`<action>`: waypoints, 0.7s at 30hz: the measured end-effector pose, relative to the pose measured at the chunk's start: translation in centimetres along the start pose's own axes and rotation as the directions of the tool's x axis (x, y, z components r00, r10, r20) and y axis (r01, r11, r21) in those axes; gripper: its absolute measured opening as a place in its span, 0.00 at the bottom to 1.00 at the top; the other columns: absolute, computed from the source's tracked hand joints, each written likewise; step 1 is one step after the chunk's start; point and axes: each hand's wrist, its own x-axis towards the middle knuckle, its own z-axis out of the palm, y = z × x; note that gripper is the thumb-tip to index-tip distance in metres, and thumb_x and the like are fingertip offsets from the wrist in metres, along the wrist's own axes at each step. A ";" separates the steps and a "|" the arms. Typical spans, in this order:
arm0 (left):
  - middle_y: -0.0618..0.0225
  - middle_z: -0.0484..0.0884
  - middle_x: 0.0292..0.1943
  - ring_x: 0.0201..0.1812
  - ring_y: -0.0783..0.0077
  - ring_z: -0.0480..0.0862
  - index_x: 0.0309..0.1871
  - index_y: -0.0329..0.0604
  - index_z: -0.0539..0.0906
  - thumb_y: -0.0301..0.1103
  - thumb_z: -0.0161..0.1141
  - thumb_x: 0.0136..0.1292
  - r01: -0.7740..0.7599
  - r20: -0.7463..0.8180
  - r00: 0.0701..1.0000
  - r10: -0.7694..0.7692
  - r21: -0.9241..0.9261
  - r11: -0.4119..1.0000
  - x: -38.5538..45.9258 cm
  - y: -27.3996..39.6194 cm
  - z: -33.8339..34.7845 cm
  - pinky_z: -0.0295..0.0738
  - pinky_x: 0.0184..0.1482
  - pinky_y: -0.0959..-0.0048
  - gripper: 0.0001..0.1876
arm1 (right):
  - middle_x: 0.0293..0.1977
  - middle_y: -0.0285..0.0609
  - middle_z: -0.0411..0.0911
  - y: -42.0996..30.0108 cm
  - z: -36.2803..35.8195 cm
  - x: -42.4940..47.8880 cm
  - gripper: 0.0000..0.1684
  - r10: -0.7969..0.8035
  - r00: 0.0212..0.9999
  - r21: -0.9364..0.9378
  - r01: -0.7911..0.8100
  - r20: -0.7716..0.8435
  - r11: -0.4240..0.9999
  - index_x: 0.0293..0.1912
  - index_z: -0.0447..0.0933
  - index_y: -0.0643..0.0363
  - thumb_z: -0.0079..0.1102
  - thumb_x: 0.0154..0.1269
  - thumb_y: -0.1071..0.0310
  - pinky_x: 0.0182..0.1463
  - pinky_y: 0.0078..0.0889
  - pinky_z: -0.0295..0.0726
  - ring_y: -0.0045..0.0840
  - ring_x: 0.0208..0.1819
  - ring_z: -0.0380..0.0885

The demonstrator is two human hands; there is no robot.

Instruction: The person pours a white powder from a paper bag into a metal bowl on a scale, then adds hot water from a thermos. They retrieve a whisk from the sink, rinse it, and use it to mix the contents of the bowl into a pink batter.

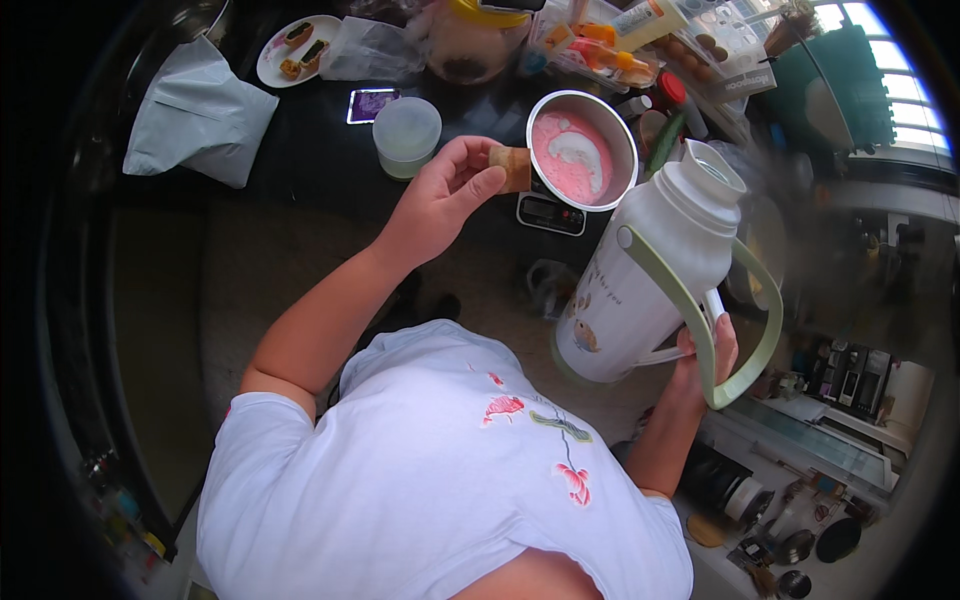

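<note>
My left hand pinches a cork stopper beside the rim of a round metal pan. Pink, partly white frothy contents lie in the pan, which appears to rest on a digital kitchen scale. With its mouth uncovered, a white thermos jug with a green carrying handle tilts at the right of the pan. My right hand is closed round the jug's white side grip; the fingers are partly hidden. Left of the pan stands a translucent lidded plastic cup.
A silver pouch and a plate with filled pastries stand at the counter's left. Behind are a yellow-lidded jar and a purple packet. A cucumber, a red-capped bottle and eggs crowd the back right.
</note>
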 end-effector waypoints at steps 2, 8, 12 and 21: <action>0.66 0.78 0.46 0.46 0.79 0.77 0.55 0.38 0.71 0.46 0.60 0.66 -0.130 0.067 0.989 0.129 0.007 0.991 2.9 1.1 2.2 0.71 0.53 0.78 0.23 | 0.15 0.37 0.65 -0.4 1.1 -0.8 0.22 0.011 0.997 0.011 -0.011 -0.071 1.000 0.20 0.66 0.59 0.53 0.66 0.56 0.17 0.20 0.57 0.17 0.15 0.62; 0.59 0.81 0.42 0.41 0.68 0.82 0.52 0.37 0.78 0.49 0.64 0.61 -0.388 0.317 0.905 0.284 0.343 0.855 8.7 4.2 8.8 0.76 0.46 0.72 0.25 | 0.10 0.34 0.60 0.5 0.8 -3.7 0.27 0.006 0.993 -0.116 -0.020 -0.119 0.993 0.19 0.64 0.56 0.48 0.71 0.51 0.16 0.20 0.52 0.16 0.11 0.58; 0.60 0.80 0.44 0.46 0.61 0.79 0.52 0.41 0.80 0.49 0.65 0.57 -0.455 0.587 0.807 0.063 0.551 0.700 8.6 3.7 10.7 0.72 0.51 0.66 0.25 | 0.13 0.33 0.63 1.9 -0.8 -6.1 0.23 0.032 0.987 -0.081 -0.045 -0.155 0.996 0.22 0.67 0.57 0.48 0.72 0.56 0.16 0.19 0.52 0.14 0.13 0.59; 0.59 0.79 0.45 0.49 0.57 0.78 0.51 0.43 0.82 0.48 0.67 0.54 -0.572 0.851 0.454 -0.262 0.504 0.647 8.4 1.8 14.8 0.73 0.51 0.64 0.24 | 0.14 0.34 0.65 4.4 -4.2 -12.7 0.22 0.065 0.924 -0.096 -0.108 -0.377 0.990 0.25 0.71 0.62 0.46 0.73 0.58 0.17 0.18 0.54 0.13 0.14 0.60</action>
